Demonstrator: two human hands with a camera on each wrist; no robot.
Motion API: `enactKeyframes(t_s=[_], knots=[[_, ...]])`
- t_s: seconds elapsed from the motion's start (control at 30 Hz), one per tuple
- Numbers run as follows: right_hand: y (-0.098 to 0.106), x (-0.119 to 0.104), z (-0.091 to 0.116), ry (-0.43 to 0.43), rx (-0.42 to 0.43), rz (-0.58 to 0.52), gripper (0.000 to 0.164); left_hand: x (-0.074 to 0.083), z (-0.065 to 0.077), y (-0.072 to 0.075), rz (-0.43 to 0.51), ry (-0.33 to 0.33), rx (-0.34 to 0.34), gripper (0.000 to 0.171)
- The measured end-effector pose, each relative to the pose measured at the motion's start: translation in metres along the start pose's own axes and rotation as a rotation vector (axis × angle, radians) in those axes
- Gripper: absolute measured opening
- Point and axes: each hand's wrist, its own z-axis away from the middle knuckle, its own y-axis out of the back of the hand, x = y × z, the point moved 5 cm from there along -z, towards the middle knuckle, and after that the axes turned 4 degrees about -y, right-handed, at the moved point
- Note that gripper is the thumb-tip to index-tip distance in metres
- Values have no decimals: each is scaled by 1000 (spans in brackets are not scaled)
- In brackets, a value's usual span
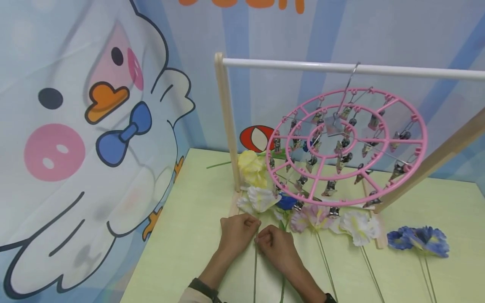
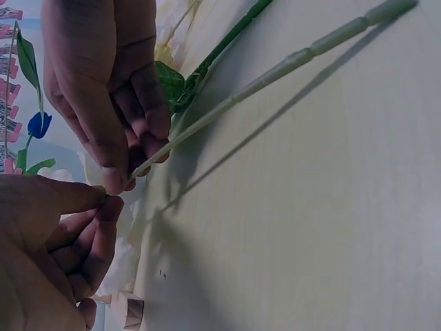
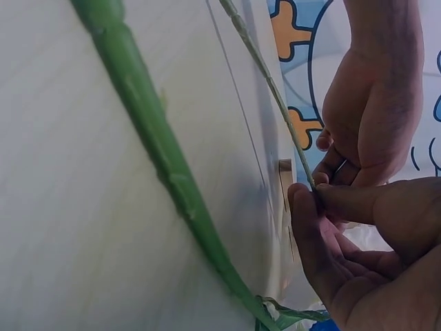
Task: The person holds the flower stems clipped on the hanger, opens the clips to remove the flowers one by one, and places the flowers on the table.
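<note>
On the light green table [image 1: 182, 219] beside a blue bird wall [image 1: 75, 189], the left hand [image 1: 238, 232] and the right hand [image 1: 279, 249] each have a pinching grip on one thin stem [image 1: 255, 273], low in the middle, with room to move toward the table's edge [image 1: 145, 252] at lower left.

Room to pass on left side of surface [image 1: 185, 219]. Pink rack [image 1: 317, 179] and flowers [image 1: 261, 198] block ahead; stems [image 1: 372, 273] obstruct right.

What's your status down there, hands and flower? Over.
Left hand and right hand: both pinch the thin stem, near the white flower. Green stem passes under the right hand. Pink clip hanger beyond, touching neither.
</note>
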Motion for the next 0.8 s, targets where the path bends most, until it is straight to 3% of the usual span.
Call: enactKeyframes(t_s=[0.37,0.8], knots=[[1,0,0,29,51,85,4,-3,0,-5,9,21,-18,6],[0,2,2,41,33,52,2,-7,1,-10,-19,19,-33,5]])
